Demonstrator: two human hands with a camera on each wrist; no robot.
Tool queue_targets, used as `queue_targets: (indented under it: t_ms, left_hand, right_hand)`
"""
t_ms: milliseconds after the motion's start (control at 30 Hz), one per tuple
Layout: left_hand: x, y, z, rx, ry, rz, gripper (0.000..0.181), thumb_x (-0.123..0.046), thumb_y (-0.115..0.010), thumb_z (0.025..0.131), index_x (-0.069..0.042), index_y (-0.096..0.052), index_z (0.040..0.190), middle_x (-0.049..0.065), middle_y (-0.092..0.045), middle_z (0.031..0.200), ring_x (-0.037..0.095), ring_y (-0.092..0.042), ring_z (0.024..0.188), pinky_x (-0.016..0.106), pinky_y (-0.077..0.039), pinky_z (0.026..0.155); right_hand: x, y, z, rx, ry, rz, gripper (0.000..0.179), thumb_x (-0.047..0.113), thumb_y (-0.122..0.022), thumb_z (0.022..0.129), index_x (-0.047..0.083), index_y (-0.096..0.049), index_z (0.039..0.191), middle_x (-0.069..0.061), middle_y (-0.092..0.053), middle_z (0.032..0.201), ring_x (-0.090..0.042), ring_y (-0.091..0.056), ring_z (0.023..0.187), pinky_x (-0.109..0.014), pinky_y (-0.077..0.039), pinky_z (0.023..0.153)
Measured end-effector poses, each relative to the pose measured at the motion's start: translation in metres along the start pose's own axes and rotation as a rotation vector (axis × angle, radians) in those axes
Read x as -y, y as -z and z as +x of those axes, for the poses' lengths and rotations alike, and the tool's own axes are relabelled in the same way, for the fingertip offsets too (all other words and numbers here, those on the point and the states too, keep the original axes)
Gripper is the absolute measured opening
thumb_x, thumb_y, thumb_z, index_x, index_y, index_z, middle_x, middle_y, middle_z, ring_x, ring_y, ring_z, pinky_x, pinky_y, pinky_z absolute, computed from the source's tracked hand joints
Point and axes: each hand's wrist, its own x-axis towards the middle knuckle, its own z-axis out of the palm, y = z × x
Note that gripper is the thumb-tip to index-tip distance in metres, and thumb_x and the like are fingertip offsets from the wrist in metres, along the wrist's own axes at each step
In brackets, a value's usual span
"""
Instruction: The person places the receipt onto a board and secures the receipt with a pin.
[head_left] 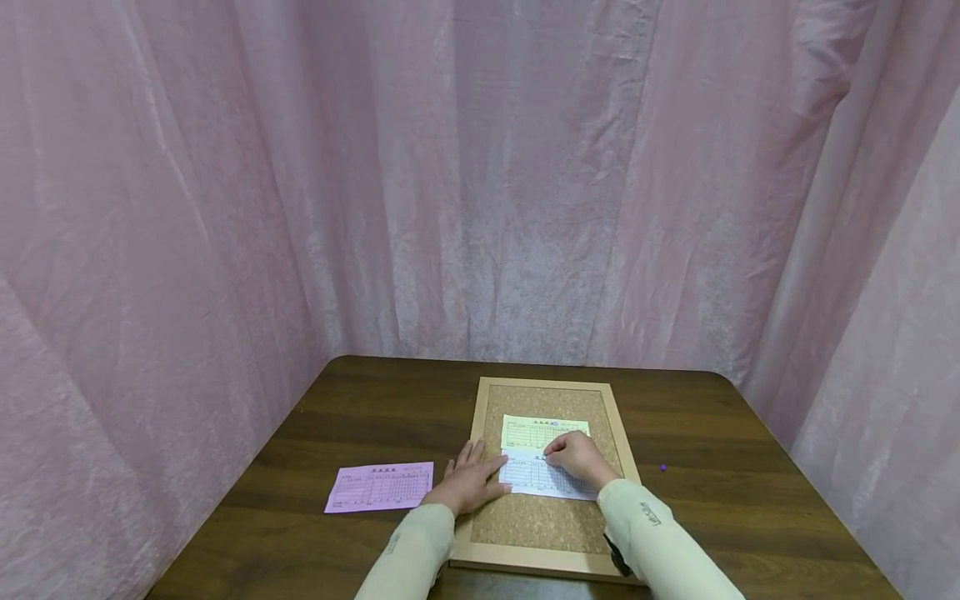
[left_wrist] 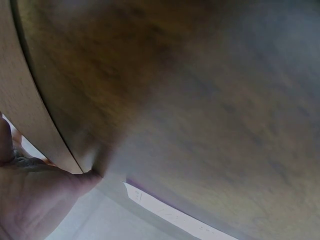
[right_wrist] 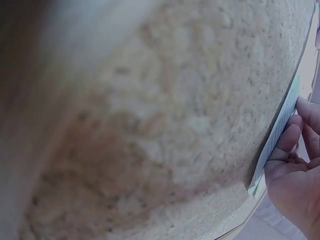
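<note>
A framed cork board lies on the table, with a yellow-green printed form on its cork. Just below, overlapping its lower edge, is a white printed form. My left hand lies spread across the board's left frame, its thumb and a fingertip at the white form's left edge. Over the white form's top middle, my right hand pinches what looks like a push pin, hidden by the fingertips. A purple push pin sits at the yellow-green form's top. In the right wrist view, curled fingers press against the form.
A pink printed form lies on the dark wooden table, left of the board. Right of the board is a small purple pin. Pink curtains hang behind and on both sides of the table.
</note>
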Motion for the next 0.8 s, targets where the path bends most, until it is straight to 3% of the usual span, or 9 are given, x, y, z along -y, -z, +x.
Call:
queue_targets:
  t_ms: [800]
  left_hand:
    - [-0.0026, 0.0005, -0.0019, -0.004, -0.003, -0.004, 0.058, -0.046, -0.059, 0.097, -0.021, -0.048, 0.149, 0.021, -0.016, 0.162, 0.04, -0.005, 0.15, 0.066, -0.012, 0.113]
  right_hand:
    - [-0.0044, -0.0013, 0.0012, -0.02, 0.029, -0.003, 0.007, 0.004, -0.072, 0.086, 0.007, -0.073, 0.08, 0.001, -0.064, 0.077, -0.015, -0.054, 0.071, -0.029, -0.043, 0.065]
